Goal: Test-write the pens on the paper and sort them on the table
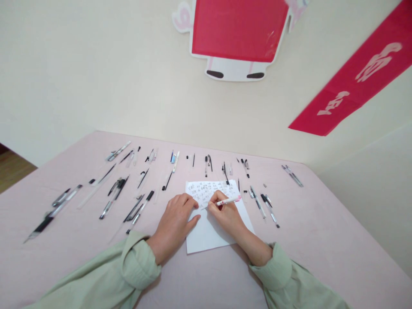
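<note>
A white sheet of paper (206, 238) lies on the pink cloth, its upper half covered with handwritten lines too small to read. My right hand (227, 216) is closed around a white pen (229, 200) with a pink end, and the pen's tip meets the paper at the lower end of the writing. Flat over the sheet's left edge rests my left hand (176, 218), fingers stretched out and thumb apart, holding nothing.
Pens, caps and refills, many taken apart, are spread over the pink tabletop (305, 240). Pen parts (117, 195) lie to the left, more pens (269, 209) to the right. Behind the table rises a white wall (112, 77) with red decorations (241, 30).
</note>
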Demonstrator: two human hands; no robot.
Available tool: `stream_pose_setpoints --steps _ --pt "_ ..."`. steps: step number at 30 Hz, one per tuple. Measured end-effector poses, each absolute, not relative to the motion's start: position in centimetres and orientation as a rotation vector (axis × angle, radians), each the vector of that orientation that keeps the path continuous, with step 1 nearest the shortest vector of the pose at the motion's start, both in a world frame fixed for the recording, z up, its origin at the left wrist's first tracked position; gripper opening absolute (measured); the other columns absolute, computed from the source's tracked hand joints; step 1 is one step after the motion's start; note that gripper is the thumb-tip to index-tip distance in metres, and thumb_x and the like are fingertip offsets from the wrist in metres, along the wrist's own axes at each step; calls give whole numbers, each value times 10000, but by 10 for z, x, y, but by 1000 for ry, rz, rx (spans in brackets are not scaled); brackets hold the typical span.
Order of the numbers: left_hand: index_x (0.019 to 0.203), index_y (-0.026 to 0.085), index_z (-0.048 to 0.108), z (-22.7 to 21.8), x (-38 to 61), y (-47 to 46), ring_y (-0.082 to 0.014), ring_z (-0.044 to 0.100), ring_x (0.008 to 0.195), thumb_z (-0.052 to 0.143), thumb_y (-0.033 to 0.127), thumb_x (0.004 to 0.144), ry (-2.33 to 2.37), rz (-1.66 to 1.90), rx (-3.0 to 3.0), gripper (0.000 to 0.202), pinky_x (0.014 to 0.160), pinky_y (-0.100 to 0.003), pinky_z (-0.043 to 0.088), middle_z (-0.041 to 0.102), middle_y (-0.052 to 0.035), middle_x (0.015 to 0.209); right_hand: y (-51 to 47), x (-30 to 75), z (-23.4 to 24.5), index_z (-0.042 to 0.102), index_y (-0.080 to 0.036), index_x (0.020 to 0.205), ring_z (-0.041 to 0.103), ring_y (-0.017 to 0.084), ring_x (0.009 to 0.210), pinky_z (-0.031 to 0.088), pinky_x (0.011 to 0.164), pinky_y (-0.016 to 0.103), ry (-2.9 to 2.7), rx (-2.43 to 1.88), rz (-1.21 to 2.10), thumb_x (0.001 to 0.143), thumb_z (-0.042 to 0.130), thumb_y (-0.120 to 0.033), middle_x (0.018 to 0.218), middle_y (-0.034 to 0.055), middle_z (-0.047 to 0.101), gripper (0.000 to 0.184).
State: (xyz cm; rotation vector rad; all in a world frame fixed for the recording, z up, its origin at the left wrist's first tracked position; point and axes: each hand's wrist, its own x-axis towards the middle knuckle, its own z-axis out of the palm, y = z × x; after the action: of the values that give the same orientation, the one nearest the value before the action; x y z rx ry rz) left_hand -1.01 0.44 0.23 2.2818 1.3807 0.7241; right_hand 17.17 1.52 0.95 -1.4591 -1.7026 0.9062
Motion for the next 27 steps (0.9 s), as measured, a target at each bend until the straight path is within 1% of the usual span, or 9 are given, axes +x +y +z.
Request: stream_pose_setpoints --steps 7,12,17,23,27 --pt "928 214 568 3 -10 5 -240 501 944 601 199 813 1380 734 2276 120 841 -407 408 560 -47 978 16 172 12 445 -222 677 428 135 587 325 568 254 -1690 -1461 904 792 497 -239 604 -54 433 128" --pt "921 214 569 2 -9 4 -241 506 943 606 197 807 1377 748 2275 121 837 -405 411 565 -44 974 17 172 15 413 -224 647 418 129 562 315 558 255 -1718 -1450 924 759 491 -196 587 -60 413 140" --pt "923 215 564 2 -10 4 -242 507 944 616 196 803 1373 742 2282 132 843 -405 411 563 -41 973 17 172 14 416 -222 645 418 128 567 316 560 256 -1703 -1449 898 756 490 -190 593 -59 418 137" --pt "927 214 565 2 -10 5 -243 508 942 606 197 810 1375 744 2272 125 840 -410 416 567 -47 973 24 181 7 463 -217 681 439 122 524 353 546 256 -1444 -1371 1025 796 512 -269 564 -55 478 135" --pt "926 218 570 0 -11 5 -243 509 950 595 205 817 1367 751 2276 113 850 -419 412 569 -49 981 29 183 7 487 -213 707 420 112 493 336 514 244 -1376 -1358 1045 817 522 -306 542 -61 462 148"
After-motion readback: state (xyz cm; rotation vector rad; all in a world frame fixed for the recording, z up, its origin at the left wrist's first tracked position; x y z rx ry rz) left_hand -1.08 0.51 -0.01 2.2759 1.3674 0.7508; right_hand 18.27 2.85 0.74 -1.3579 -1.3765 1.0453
